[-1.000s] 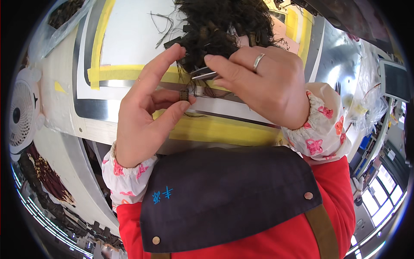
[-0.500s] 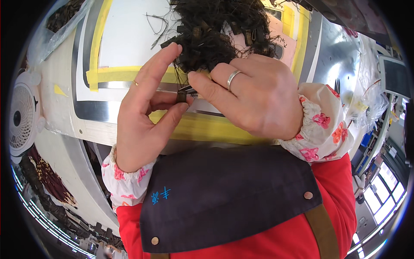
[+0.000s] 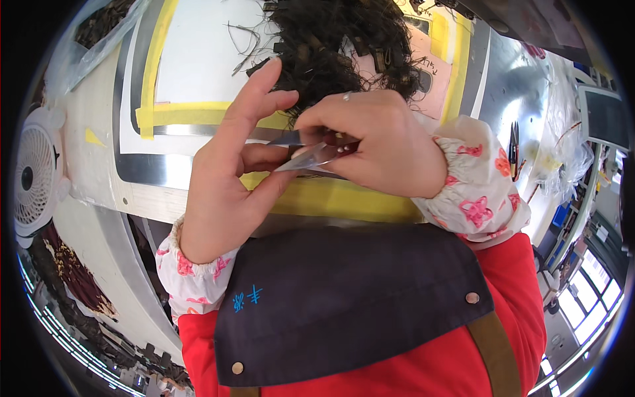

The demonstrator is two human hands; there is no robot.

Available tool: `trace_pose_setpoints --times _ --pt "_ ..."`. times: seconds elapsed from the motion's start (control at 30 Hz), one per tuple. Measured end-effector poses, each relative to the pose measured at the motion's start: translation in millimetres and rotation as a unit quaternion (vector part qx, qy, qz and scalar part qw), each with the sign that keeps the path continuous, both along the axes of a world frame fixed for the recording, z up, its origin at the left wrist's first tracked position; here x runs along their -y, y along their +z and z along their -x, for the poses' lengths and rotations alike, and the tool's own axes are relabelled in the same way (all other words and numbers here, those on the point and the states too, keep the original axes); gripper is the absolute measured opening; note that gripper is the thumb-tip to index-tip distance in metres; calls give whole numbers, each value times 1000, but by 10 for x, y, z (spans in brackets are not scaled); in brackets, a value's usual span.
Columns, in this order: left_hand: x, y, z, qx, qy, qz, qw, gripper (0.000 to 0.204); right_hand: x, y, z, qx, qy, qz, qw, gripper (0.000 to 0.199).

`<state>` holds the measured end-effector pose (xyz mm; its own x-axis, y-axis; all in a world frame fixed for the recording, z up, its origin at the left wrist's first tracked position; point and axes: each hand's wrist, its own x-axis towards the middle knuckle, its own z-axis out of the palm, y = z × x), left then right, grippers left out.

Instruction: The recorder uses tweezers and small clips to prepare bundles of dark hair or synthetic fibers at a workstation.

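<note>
My right hand (image 3: pixel 390 145) is closed around a pair of small scissors (image 3: pixel 308 159), probably thread snips. Their two pointed blades are spread and reach left to the fingertips of my left hand (image 3: pixel 225 182). That hand pinches a small dark tab (image 3: pixel 293 149) between thumb and a finger, while its index finger points up and away. The blades hide most of the tab. Just beyond both hands lies a heap of black strands with folded dark tabs (image 3: pixel 317 59).
Yellow tape (image 3: pixel 331 198) borders the white work surface (image 3: pixel 198 56). Pink sheets (image 3: pixel 433 83) lie under the heap's right side. A white fan (image 3: pixel 33 172) stands at left. Tweezer-like tools (image 3: pixel 514 149) and clear plastic (image 3: pixel 562 152) lie at right, near a dark screen (image 3: pixel 603 116).
My right hand has turned, and the scissors' blades now show spread apart across the tab at my left fingertips. The left hand has shifted slightly; the heap looks unchanged.
</note>
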<state>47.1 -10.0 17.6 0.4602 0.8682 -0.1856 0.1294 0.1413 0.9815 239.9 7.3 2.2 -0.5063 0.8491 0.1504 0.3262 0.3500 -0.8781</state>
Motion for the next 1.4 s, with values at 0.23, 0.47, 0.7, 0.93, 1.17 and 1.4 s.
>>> trace_pose_setpoints --times 0.23,0.47,0.7,0.93,1.17,1.4 --pt "-37 35 98 -164 -10 -146 976 59 -134 132 -141 -55 -150 140 977 16" --pt "-71 188 -3 -301 81 -361 879 24 -24 190 -26 -86 -80 155 981 11" --pt "-352 92 311 -297 142 -358 874 14 -139 41 90 -76 -72 75 992 16" --pt "-1207 260 848 -442 213 -520 700 17 -508 -112 7 99 -197 -280 934 41" --pt "-1263 -279 -25 -285 28 -453 844 32 -466 -103 72 315 -258 -228 884 48" --pt "-1065 -14 -101 -211 -32 -373 903 30 -235 95 -226 40 -116 -62 991 31"
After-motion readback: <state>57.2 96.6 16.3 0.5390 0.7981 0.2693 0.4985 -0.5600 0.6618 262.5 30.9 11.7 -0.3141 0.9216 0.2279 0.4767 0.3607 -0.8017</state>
